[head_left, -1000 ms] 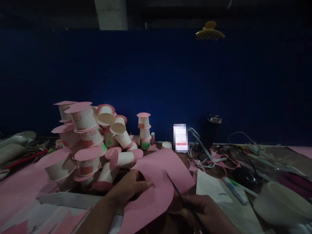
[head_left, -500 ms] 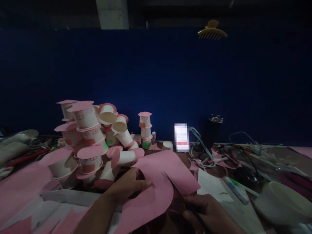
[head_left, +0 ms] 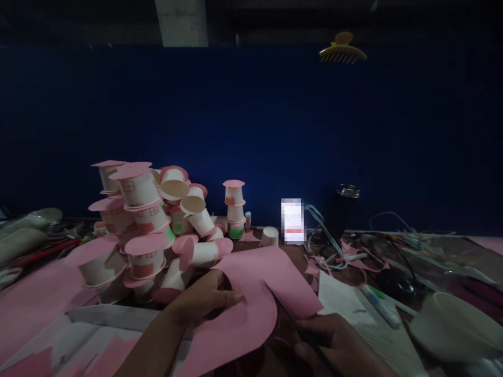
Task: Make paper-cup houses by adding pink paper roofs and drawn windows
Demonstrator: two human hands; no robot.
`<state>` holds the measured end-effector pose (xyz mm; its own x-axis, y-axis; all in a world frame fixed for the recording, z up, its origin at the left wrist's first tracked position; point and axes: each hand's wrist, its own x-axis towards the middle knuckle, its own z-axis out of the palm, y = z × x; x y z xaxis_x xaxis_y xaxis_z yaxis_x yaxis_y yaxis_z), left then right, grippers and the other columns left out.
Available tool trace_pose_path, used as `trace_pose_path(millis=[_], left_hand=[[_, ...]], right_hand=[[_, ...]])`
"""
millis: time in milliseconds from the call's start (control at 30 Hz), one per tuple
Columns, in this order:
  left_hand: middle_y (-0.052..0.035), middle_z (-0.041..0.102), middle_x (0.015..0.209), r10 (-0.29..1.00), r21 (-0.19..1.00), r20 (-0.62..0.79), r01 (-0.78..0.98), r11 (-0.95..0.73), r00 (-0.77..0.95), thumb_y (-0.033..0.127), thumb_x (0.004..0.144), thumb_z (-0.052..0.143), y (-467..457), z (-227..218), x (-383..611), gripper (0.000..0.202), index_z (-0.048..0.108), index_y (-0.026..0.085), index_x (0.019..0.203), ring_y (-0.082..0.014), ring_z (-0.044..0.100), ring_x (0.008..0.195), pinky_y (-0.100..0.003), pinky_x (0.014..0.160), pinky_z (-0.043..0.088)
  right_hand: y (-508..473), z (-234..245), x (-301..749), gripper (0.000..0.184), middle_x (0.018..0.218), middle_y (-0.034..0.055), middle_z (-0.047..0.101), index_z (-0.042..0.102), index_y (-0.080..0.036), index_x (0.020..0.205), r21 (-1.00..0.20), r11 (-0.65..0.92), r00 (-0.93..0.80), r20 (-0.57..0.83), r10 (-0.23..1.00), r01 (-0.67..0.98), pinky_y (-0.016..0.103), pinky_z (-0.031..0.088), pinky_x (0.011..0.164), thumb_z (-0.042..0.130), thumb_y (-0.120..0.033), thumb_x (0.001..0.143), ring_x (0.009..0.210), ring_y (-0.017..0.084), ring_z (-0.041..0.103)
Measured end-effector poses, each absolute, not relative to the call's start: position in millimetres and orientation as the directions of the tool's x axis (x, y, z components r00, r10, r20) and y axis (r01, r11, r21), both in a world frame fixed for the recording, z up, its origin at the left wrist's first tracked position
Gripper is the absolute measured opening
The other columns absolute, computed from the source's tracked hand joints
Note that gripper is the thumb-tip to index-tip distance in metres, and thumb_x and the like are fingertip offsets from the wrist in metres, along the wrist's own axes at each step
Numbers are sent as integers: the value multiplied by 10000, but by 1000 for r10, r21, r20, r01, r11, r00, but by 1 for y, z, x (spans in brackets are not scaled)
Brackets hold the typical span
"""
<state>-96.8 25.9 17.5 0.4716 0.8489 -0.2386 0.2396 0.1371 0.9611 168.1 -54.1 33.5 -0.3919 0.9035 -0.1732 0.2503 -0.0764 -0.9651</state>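
My left hand (head_left: 202,301) grips a large pink paper sheet (head_left: 251,293) from its left edge, thumb on top. Low in the frame, my right hand (head_left: 334,345) is closed on the handles of dark scissors (head_left: 285,309). Their blades point up and left and bite into the pink sheet along a curved cut. Just behind my left hand rises a heap of white paper cups (head_left: 149,225) with pink paper lids and drawn windows.
A dark blue partition fills the background with a yellow hair clip (head_left: 342,50) on its top edge. A black tumbler (head_left: 346,207), cables, a glue stick (head_left: 379,306), printed paper (head_left: 353,314) and a white bowl (head_left: 451,327) lie right. Pink scraps (head_left: 35,298) lie left.
The scissors have advanced a little further into the pink sheet and my right hand has shifted slightly left. The view has tilted a touch. My left hand keeps its hold.
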Motion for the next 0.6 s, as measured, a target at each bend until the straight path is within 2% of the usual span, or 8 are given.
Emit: trace_pose_path(millis=[100,233,367,467,600], left_hand=[[23,545,665,856,962,-243,223,155,456,408,632,725,25,23,-95,431,580,135,932,-104,445,572,-222,516,325],[8,576,743,835,976,-212,150,156,508,351,637,732,24,28,-92,400,581,132,936,-109,470,623,-218,547,351],[17,560,698,824,966,-250,182,181,509,369,643,727,23,26,-93,386,578,129,907,-91,427,552,-213,497,305],[3,589,764,822,976,-215,147,161,528,363,637,734,23,27,-94,367,578,140,884,-103,462,611,-213,531,326],[5,583,749,808,978,-206,150,146,552,372,624,740,22,29,-94,363,595,135,857,-113,470,640,-218,556,338]], right_hand=[[-54,32,168,252,578,-35,504,715,-145,677,-963,-64,-404,-169,899,262,191,292,476,671,-392,693,529,74,338],[-54,28,170,331,526,-30,515,714,-144,643,-950,-36,-377,-157,913,309,189,332,482,649,-465,695,508,79,367],[-53,24,173,273,505,-47,450,679,-148,623,-932,-61,-368,-201,908,358,198,292,453,673,-413,691,489,76,320],[-52,29,176,232,542,-51,401,640,-146,621,-931,-79,-422,-236,875,357,204,265,465,674,-359,704,516,77,299],[-53,38,177,246,568,-45,427,646,-146,640,-941,-72,-465,-230,855,332,199,260,477,627,-364,751,546,83,315]])
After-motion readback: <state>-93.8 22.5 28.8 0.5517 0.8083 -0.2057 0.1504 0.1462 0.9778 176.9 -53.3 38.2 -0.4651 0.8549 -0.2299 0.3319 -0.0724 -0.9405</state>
